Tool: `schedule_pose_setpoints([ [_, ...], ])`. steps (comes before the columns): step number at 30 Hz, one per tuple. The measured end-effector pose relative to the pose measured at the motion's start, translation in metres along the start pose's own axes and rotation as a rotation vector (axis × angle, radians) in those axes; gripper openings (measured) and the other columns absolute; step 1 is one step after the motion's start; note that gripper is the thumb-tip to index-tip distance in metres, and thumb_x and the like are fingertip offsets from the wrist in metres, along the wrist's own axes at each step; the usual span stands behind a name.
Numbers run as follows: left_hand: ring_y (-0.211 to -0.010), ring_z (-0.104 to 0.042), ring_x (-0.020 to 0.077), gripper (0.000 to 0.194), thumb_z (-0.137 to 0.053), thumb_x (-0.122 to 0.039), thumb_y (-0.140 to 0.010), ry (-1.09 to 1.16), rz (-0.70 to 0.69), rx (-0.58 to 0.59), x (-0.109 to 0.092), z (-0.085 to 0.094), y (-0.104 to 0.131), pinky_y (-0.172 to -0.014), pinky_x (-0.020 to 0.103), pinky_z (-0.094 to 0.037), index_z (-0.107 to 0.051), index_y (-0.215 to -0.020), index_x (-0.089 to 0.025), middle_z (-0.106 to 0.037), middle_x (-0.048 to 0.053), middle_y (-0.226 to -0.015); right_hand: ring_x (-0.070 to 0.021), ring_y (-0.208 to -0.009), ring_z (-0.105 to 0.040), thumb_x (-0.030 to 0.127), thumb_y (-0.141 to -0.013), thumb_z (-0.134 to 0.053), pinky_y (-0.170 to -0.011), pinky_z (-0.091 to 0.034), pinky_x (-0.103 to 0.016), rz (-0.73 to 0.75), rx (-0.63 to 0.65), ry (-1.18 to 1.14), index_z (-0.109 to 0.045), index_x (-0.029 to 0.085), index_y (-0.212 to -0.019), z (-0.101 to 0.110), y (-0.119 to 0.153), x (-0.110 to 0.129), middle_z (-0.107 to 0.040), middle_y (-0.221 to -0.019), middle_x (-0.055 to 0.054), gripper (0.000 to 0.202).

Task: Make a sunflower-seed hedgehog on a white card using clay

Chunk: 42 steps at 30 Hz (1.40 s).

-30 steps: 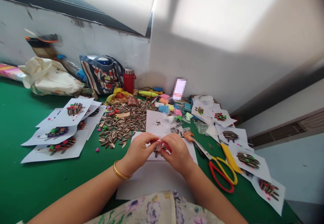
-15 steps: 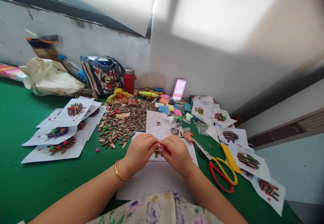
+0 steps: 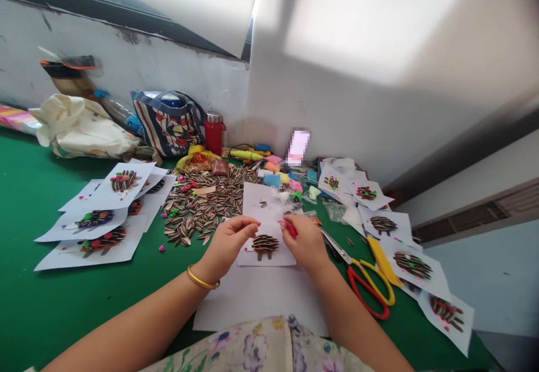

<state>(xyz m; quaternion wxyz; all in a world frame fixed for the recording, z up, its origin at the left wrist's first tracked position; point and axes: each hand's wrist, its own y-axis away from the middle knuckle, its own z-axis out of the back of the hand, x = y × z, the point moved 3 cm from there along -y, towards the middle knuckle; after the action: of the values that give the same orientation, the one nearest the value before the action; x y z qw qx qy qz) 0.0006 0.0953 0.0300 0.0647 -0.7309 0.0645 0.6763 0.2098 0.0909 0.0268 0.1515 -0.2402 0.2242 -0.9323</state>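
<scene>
My left hand (image 3: 227, 244), with a gold bangle at the wrist, pinches thumb and forefinger together; anything between the tips is too small to make out. In my right hand (image 3: 307, 242) is a lump of red modelling clay (image 3: 290, 228), partly in clear wrap and partly hidden by the fingers. Between and below the hands lies a white card (image 3: 283, 260) bearing a hedgehog (image 3: 265, 244) of striped sunflower seeds, with seed legs and a small pink nose. A larger white sheet (image 3: 261, 299) lies beneath it.
Loose sunflower seeds (image 3: 210, 203) are heaped at the back left. Scissors (image 3: 370, 285) with red and yellow handles lie right of my right hand. Finished cards (image 3: 96, 237) overlap at left, more cards (image 3: 416, 268) at right. A red flask (image 3: 214, 135) stands by the wall.
My hands were together over the card and have drawn apart, left hand to the left, right hand to the right. The seed hedgehog and the red clay now show.
</scene>
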Motion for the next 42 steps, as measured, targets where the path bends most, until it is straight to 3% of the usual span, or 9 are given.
schedule_pose_setpoints([
  [4,-0.083,-0.063,0.0164,0.033,-0.076,-0.042,-0.074,0.254,0.159,0.003,0.005,-0.004,-0.002,-0.081,0.031,-0.050,-0.075,-0.094,-0.016,-0.072,0.007,-0.090,-0.0236,-0.091,-0.060,0.013,-0.083,-0.058,-0.083,-0.045,-0.037,-0.035,0.058,0.129,-0.069,0.019,-0.102,-0.007,-0.001,-0.024,-0.070,-0.096,-0.008,0.022],
  [9,-0.072,-0.060,0.0126,0.031,-0.084,-0.037,-0.065,0.353,0.221,0.004,0.004,-0.006,-0.001,-0.072,0.027,-0.048,-0.073,-0.084,-0.015,-0.068,0.004,-0.077,-0.0251,-0.097,-0.056,0.012,-0.082,-0.060,-0.083,-0.041,-0.038,-0.047,0.001,0.226,-0.070,0.022,-0.106,-0.005,-0.001,-0.031,-0.069,-0.102,-0.009,0.028],
  [13,-0.063,-0.050,0.0083,0.029,-0.082,-0.036,-0.067,0.331,0.154,0.040,0.000,-0.005,-0.001,-0.061,0.021,-0.040,-0.064,-0.073,-0.015,-0.058,-0.002,-0.065,-0.0273,-0.109,-0.053,0.008,-0.077,-0.057,-0.092,-0.039,-0.044,-0.052,0.010,0.202,-0.065,0.024,-0.118,0.002,0.000,-0.021,-0.065,-0.115,-0.008,0.045],
  [17,-0.062,-0.046,0.0084,0.034,-0.074,-0.045,-0.076,0.366,0.146,0.091,-0.002,-0.007,0.001,-0.059,0.022,-0.037,-0.058,-0.071,-0.016,-0.053,-0.003,-0.065,-0.0275,-0.112,-0.052,0.010,-0.081,-0.055,-0.097,-0.038,-0.047,-0.015,-0.084,0.095,-0.065,0.022,-0.118,0.012,0.000,-0.002,-0.063,-0.119,-0.009,0.041],
  [21,-0.063,-0.048,0.0093,0.033,-0.074,-0.046,-0.077,0.367,0.191,0.114,0.000,-0.011,0.002,-0.058,0.022,-0.037,-0.063,-0.076,-0.015,-0.056,0.000,-0.068,-0.0247,-0.103,-0.056,0.017,-0.089,-0.053,-0.092,-0.043,-0.044,0.112,-0.111,-0.105,-0.065,0.023,-0.117,0.017,0.003,0.029,-0.064,-0.108,-0.008,0.031],
  [26,-0.071,-0.056,0.0125,0.033,-0.077,-0.043,-0.073,0.399,0.277,0.132,0.002,-0.015,0.005,-0.065,0.024,-0.044,-0.069,-0.083,-0.013,-0.065,0.005,-0.078,-0.0235,-0.102,-0.057,0.017,-0.090,-0.053,-0.091,-0.045,-0.043,0.230,-0.051,-0.203,-0.057,0.025,-0.130,0.013,0.010,0.058,-0.063,-0.109,-0.008,0.042],
  [35,-0.061,-0.047,0.0088,0.032,-0.075,-0.042,-0.076,0.344,0.181,0.176,0.000,-0.014,0.006,-0.060,0.022,-0.040,-0.059,-0.070,-0.014,-0.053,-0.002,-0.063,-0.0247,-0.106,-0.056,0.016,-0.089,-0.054,-0.093,-0.045,-0.045,0.231,-0.080,-0.221,-0.058,0.026,-0.128,0.011,0.012,0.058,-0.062,-0.113,-0.008,0.040],
  [42,-0.071,-0.057,0.0146,0.031,-0.076,-0.040,-0.074,0.334,0.225,0.212,0.002,-0.017,0.007,-0.067,0.029,-0.047,-0.070,-0.089,-0.013,-0.064,0.005,-0.079,-0.0249,-0.107,-0.056,0.018,-0.090,-0.053,-0.094,-0.045,-0.046,0.221,-0.094,-0.224,-0.056,0.027,-0.130,0.012,0.012,0.056,-0.062,-0.114,-0.008,0.041],
])
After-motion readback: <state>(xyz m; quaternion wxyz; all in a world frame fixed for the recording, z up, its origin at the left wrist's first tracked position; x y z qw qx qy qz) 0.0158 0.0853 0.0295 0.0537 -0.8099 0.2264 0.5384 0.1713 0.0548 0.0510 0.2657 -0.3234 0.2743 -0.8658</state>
